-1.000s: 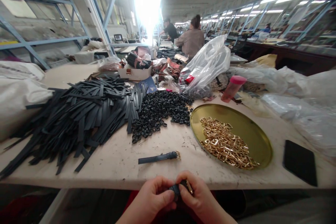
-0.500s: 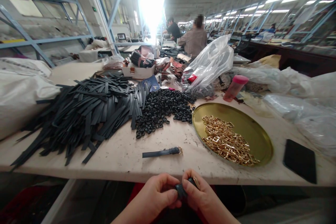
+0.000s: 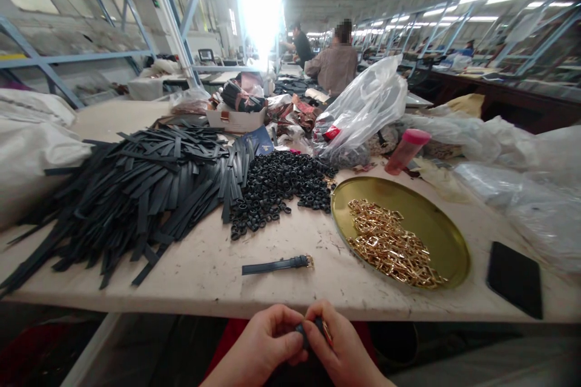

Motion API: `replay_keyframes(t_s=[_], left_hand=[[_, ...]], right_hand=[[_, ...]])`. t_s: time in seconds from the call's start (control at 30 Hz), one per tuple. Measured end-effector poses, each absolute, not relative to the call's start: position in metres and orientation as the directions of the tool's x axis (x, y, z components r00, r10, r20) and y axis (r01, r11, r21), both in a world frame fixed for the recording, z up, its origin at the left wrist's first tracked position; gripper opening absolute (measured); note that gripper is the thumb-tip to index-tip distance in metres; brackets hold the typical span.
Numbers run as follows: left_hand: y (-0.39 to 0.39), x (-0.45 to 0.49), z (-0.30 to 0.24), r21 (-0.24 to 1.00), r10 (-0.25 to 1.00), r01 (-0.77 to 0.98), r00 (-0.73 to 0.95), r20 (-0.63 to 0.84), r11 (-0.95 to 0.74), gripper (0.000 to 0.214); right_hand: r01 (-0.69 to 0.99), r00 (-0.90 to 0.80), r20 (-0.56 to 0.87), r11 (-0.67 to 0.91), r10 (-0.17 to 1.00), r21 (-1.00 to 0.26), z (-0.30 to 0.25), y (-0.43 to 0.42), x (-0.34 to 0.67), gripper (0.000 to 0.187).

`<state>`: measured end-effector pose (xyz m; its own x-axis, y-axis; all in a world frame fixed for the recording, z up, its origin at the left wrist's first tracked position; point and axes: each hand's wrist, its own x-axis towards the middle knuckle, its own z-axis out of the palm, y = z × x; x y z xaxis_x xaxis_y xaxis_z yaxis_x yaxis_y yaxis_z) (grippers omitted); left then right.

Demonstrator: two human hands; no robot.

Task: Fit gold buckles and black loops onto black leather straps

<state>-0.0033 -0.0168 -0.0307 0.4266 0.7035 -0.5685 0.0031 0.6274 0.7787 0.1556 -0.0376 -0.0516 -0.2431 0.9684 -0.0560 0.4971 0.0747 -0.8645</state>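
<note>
Holding a dark strap (image 3: 305,338) at the surface's (image 3: 181,293) near edge, left grip (image 3: 275,338) and right grip (image 3: 333,335) both pinching it, gold buckle (image 3: 327,332) part-hidden; one buckled strap (image 3: 275,265) looks done beyond, loose straps (image 3: 149,187) at left, loops (image 3: 281,184) far, spare buckles (image 3: 390,248) right remaining.

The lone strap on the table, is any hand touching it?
No: the left hand and right hand hold another dark piece, and the strap lies beyond them, with bare table between.

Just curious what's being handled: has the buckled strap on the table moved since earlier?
No; the buckled dark strap keeps its place left of the round golden tray.
</note>
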Motion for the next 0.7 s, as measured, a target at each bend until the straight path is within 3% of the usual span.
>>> replay_keyframes(t_s=[0.33,0.53,0.7], left_hand=[[-0.024,0.0,-0.03,0.784,0.684,0.078,0.439,-0.582,0.616,0.019],[-0.024,-0.003,-0.03,0.804,0.7,0.083,0.445,-0.558,0.588,0.02],[-0.02,-0.012,-0.026,0.803,0.643,0.298,0.484,-0.593,0.516,0.011]], right_hand=[[0.586,-0.465,-0.13,0.195,0.876,-0.786,-0.035,-0.039,0.167,0.007],[0.455,-0.377,-0.151,0.041,0.914,-0.889,-0.045,-0.044,0.164,0.016],[0.395,-0.396,-0.061,0.11,0.916,-0.912,-0.057,-0.042,0.16,0.023]])
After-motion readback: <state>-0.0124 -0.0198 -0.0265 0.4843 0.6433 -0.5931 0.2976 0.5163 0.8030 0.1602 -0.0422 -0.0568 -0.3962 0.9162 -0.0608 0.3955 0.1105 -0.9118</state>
